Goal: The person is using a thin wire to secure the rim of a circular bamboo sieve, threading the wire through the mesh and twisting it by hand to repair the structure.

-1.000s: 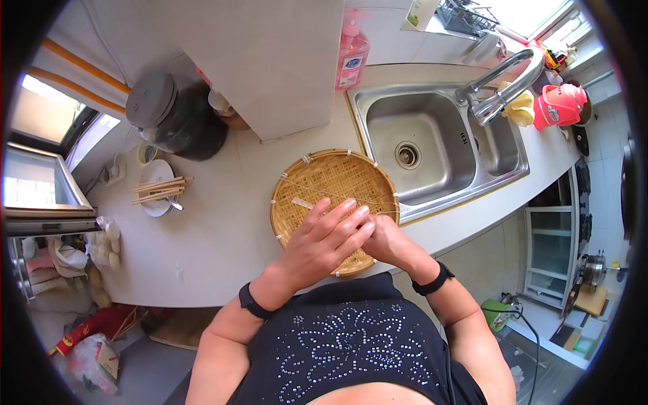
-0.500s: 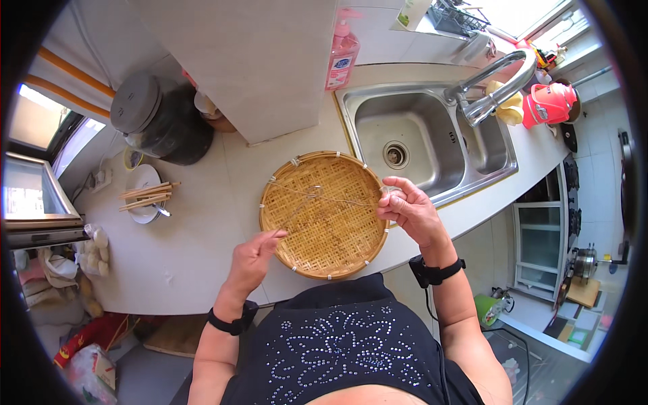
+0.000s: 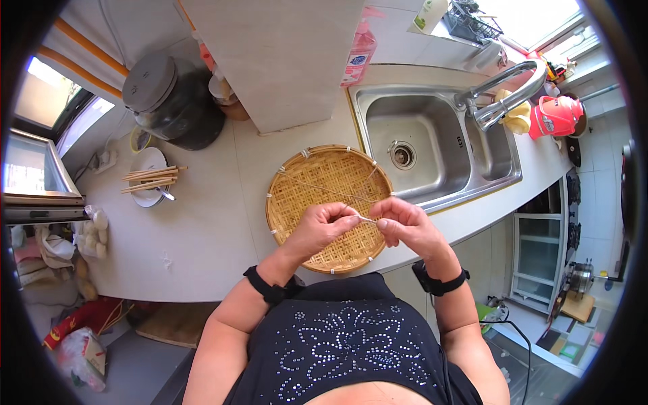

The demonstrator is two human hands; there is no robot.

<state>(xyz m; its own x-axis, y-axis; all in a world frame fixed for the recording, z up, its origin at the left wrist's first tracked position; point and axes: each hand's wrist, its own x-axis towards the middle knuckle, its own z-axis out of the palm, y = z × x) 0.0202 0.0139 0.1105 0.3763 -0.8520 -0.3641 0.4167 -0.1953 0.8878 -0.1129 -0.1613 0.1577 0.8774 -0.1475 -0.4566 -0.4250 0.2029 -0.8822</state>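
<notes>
My left hand [image 3: 317, 229] is closed, thumb and index finger pinching one end of a short pale strand [image 3: 366, 220], which looks like twisted string. My right hand [image 3: 408, 226] pinches the other end of it, other fingers curled. Both hands are over the front part of a round woven bamboo tray [image 3: 290, 196] on the counter. A thin string [image 3: 320, 189] runs loosely across the tray's upper half toward my right hand; where it ends is hard to make out.
A double steel sink [image 3: 425, 148] with a tall faucet [image 3: 513, 98] is at the back right. To the left are a bowl with chopsticks [image 3: 150, 179] and a large dark jar [image 3: 172, 108]. A pink soap bottle [image 3: 358, 54] stands by the wall; a pink flask [image 3: 553, 118] is beyond the sink.
A second ago my hands overlapped over the tray. They then spread apart with string between them, and now they have come close together again, pinching the strand at the tray's front.
</notes>
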